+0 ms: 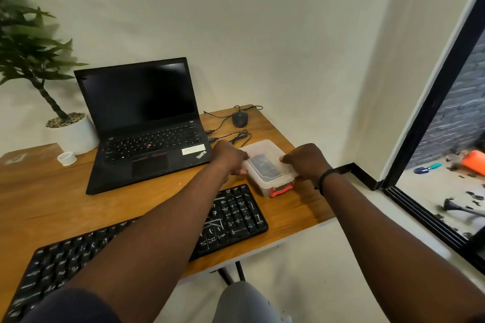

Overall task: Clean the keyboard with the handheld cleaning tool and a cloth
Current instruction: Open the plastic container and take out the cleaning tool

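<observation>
On the wooden desk (39, 186), seen from the head camera, a clear plastic box (265, 165) with a translucent lid and a red latch on its near end sits at about one o'clock from the frame's centre, just beyond the far right corner of the black keyboard (231, 217). Both arms reach out to it. At the box's nine o'clock side the left hand (228, 156) grasps the lid's edge, fingers curled down over the rim. At its three o'clock side the right hand (305, 160) grips the opposite edge the same way, thumb tip on the lid; a dark band circles that wrist. Something dark lies inside the box, too blurred through the lid to name.

The keyboard stretches from seven o'clock, at the frame's lower left, up toward the centre, its middle hidden under the left forearm, its right end lying at six o'clock from the box and apart from both hands. No cloth can be made out.

At eleven o'clock stands an open black laptop (147, 123), screen dark. Beyond the box, at twelve o'clock, rests a dark mouse (240, 118) with its cable (237, 136) looping toward the laptop. At ten o'clock a potted plant (70, 131) stands in a white pot, a small white cup (67, 158) just before it.
</observation>
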